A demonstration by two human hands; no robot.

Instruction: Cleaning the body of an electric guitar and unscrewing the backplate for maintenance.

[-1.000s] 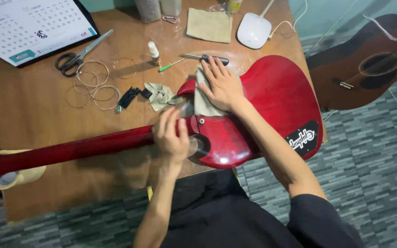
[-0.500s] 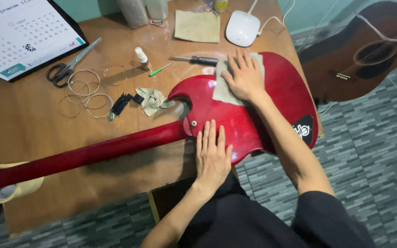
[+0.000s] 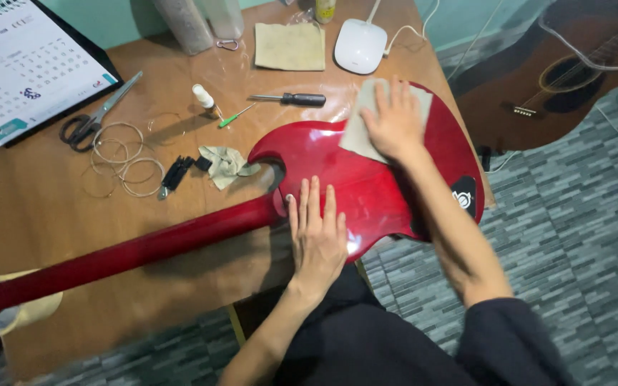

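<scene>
— Wooden table, cluttered at the far edge, and a red electric guitar lies face-down across it.

— Right hand?

— Arm stretched forward, palm flat, fingers spread, pressing a grey cloth on the body.

— Left hand?

— Open too, flat on the body beside the neck joint, gripping nothing.

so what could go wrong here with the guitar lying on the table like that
1. The red guitar body overhangs the wooden table at its near edge; only the left hand lies flat on it, so a hard push from the right hand on the cloth might tip or slide it.
2. The screwdriver lies close beside the body and could scratch the finish.
3. The loose string coils could snag.
</scene>
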